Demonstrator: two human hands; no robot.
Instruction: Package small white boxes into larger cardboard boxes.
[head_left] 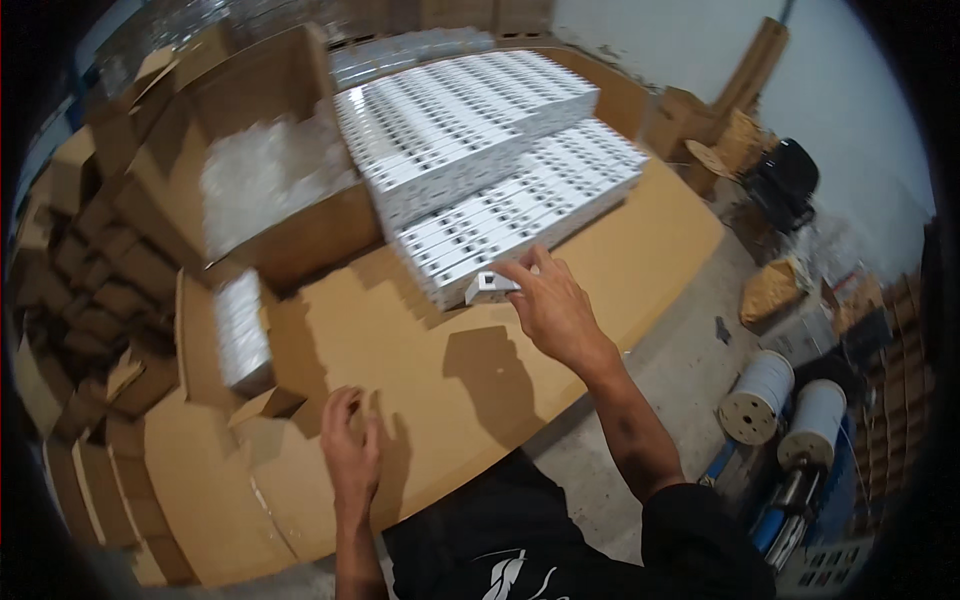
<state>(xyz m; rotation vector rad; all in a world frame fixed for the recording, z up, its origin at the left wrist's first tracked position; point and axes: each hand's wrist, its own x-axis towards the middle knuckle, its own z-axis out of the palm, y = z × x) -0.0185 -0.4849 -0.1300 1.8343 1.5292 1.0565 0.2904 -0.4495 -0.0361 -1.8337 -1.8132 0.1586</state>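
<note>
- One narrow white piece point(492, 285) is pinched in the grip of the right hand point(562, 312), thumb and fingers closed on its right end.
- That piece sits at the near edge of the white stack point(465, 255); whether it touches the stack or hangs just in front of it, I cannot quite tell from this angle.
- The left hand point(352, 440) is nearer the person than the white stack and to its left, above the counter point(420, 350); its grip is loose, fingers half curled and holding nothing.
- The white stack itself is made of many such pieces with dark square marks, laid in rows, its back part higher than its front.
- Left of the white stack and toward the person, a small open carton point(193, 340) holds pale, shiny packets point(245, 335).
- Directly left of the white stack is a large open carton point(310, 230) with crumpled clear plastic point(265, 180) inside.
- Farther left of the white stack, brown cardboard pieces point(95, 270) are heaped together.
- Well to the right of the white stack, nearer the person, two white spools point(757, 392) are on the floor side.
</note>
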